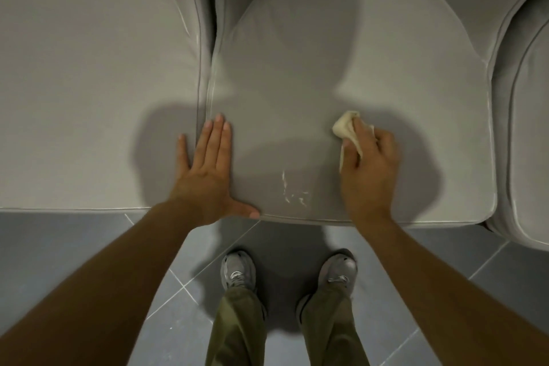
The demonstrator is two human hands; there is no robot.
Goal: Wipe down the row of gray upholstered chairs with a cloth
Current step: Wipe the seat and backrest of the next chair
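Observation:
Three gray upholstered seat cushions stand side by side. The middle cushion (341, 47) lies straight ahead, with the left cushion (83, 68) and the right cushion (531, 128) flanking it. My right hand (368, 163) presses a bunched cream cloth (346, 126) onto the middle cushion's front right area. My left hand (208, 169) lies flat, fingers together, over the seam between the left and middle cushions, thumb along the front edge. White scuff marks (292, 190) show on the middle cushion near its front edge, between my hands.
Gray tiled floor (74, 246) runs in front of the chairs. My two feet in gray sneakers (237, 272) stand close to the middle chair's front edge. Chair backs rise at the top of the view.

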